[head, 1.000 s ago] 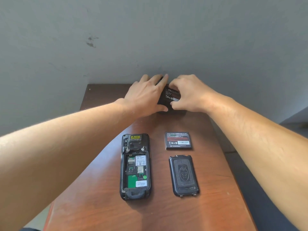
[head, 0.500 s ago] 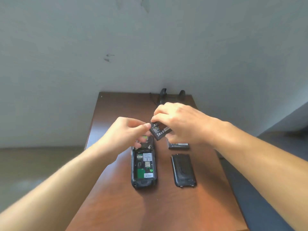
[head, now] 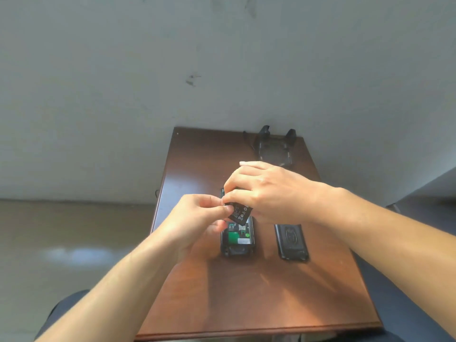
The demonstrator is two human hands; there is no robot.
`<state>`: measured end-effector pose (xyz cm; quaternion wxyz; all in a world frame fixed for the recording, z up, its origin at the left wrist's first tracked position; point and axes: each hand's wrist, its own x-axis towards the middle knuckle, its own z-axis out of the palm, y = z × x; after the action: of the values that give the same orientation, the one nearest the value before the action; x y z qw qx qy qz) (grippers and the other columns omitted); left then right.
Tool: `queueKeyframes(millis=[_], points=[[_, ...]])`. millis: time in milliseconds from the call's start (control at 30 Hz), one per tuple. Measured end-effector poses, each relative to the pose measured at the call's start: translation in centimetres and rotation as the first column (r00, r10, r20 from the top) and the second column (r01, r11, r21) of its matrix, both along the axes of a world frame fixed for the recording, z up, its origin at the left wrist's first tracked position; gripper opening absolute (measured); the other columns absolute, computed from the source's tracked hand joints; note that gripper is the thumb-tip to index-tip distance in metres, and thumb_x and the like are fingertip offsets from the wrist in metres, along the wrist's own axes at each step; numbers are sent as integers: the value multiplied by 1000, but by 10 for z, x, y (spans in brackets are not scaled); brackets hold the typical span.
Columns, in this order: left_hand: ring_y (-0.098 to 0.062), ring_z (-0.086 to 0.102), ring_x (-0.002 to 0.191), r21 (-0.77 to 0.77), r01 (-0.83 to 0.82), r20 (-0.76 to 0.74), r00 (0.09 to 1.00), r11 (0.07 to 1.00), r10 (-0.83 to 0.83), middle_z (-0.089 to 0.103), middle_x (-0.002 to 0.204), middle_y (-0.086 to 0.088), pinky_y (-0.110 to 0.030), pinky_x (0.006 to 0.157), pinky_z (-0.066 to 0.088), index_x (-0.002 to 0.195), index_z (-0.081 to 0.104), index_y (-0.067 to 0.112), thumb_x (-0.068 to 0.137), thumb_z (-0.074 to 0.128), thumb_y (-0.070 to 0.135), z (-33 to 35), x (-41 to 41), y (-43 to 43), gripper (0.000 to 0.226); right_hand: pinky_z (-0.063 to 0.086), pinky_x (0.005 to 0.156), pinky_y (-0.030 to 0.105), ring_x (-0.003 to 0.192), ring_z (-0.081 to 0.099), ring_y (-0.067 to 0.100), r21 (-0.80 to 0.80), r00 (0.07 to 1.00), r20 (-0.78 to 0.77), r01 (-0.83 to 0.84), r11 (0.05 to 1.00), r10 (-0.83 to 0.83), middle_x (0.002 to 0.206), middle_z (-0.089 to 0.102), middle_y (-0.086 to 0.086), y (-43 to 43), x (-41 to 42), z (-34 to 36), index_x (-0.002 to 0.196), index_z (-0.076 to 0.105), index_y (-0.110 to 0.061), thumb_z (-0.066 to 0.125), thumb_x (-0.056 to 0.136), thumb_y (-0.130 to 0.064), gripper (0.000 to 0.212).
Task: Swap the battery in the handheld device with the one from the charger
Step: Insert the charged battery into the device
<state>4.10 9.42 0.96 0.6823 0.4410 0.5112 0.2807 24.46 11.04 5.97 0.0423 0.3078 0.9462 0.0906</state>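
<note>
A black battery (head: 239,213) with white print hangs tilted just above the handheld device (head: 238,239). The device lies face down on the brown table (head: 246,299) with its battery bay bare, green board showing. My right hand (head: 266,191) grips the battery from above and the right. My left hand (head: 199,215) pinches its left edge with thumb and fingers. The black back cover (head: 292,241) lies to the right of the device. The black charger cradle (head: 275,148) stands at the table's far edge. The other battery is hidden under my right hand.
The table stands against a grey wall (head: 222,70). A thin cable (head: 248,139) runs from the charger at the back. The floor (head: 74,238) drops away on the left, and a dark surface (head: 424,201) lies to the right.
Both hands lifted the battery out of the charger at the back and brought it toward me, over the device's bare bay. The camera view pulled back and up.
</note>
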Motion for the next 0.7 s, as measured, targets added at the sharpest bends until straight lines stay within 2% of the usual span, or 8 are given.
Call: queueKeyframes(millis=[133, 233, 300, 367, 433, 467, 567, 700], points=[[-16, 51, 58, -12, -65, 43, 997, 998, 66, 68, 85, -14, -37, 74, 45, 88, 76, 7, 85, 74, 19, -7, 0, -10, 12, 37, 118, 53, 136, 53, 31, -3, 997, -38, 70, 998, -70, 133, 63, 4, -7, 1, -6, 125, 68, -27, 69, 72, -9, 56], [-16, 46, 54, -36, -121, 81, 989, 992, 124, 65, 87, -18, -33, 65, 41, 86, 77, 13, 82, 75, 24, -9, -2, -17, 11, 38, 116, 48, 142, 43, 31, -89, 962, -202, 167, 982, -182, 146, 53, 6, -23, 5, -6, 135, 60, -28, 75, 76, -20, 61], [-14, 44, 51, -59, -152, 126, 979, 987, 159, 63, 86, -17, -26, 57, 40, 88, 77, 13, 85, 74, 21, -10, -2, -21, 9, 44, 113, 41, 142, 41, 21, -193, 854, -394, 284, 939, -339, 149, 48, -2, -39, 7, -8, 141, 56, -29, 71, 83, -31, 60], [-11, 45, 46, -85, -175, 172, 967, 981, 187, 65, 80, -12, -20, 48, 42, 92, 75, 7, 88, 72, 15, -9, 0, -24, 10, 46, 111, 35, 140, 43, 8, -340, 666, -541, 385, 858, -513, 147, 46, -11, -57, 6, -16, 145, 51, -32, 70, 83, -45, 66], [-9, 46, 43, -80, -174, 179, 966, 981, 186, 66, 69, -5, -18, 43, 42, 98, 71, 2, 89, 71, 11, -9, 3, -28, 13, 42, 113, 29, 137, 48, 3, -471, 495, -604, 410, 781, -624, 143, 46, -17, -73, 1, -31, 148, 48, -34, 76, 78, -51, 77], [-9, 46, 42, -65, -165, 170, 970, 984, 174, 65, 65, -4, -19, 44, 42, 98, 70, 3, 88, 71, 11, -9, 3, -30, 13, 40, 114, 25, 136, 49, 3, -510, 439, -616, 410, 756, -654, 142, 47, -18, -81, -4, -41, 149, 47, -34, 79, 75, -50, 82], [-9, 51, 46, 22, -124, 83, 989, 992, 122, 66, 67, -4, -21, 48, 41, 100, 69, 12, 85, 75, 16, -15, 3, -32, 16, 36, 115, 20, 138, 48, 0, -556, 319, -654, 413, 722, -686, 144, 51, -19, -95, -17, -70, 149, 50, -31, 85, 72, -42, 85], [-9, 59, 57, 183, -35, -25, 999, 982, 40, 75, 72, 0, -21, 56, 48, 120, 60, 34, 84, 75, 14, -20, 4, -38, 44, 46, 113, 31, 138, 53, 6, -536, 229, -724, 408, 739, -651, 144, 56, -15, -97, -24, -94, 146, 55, -24, 86, 78, -17, 75]])
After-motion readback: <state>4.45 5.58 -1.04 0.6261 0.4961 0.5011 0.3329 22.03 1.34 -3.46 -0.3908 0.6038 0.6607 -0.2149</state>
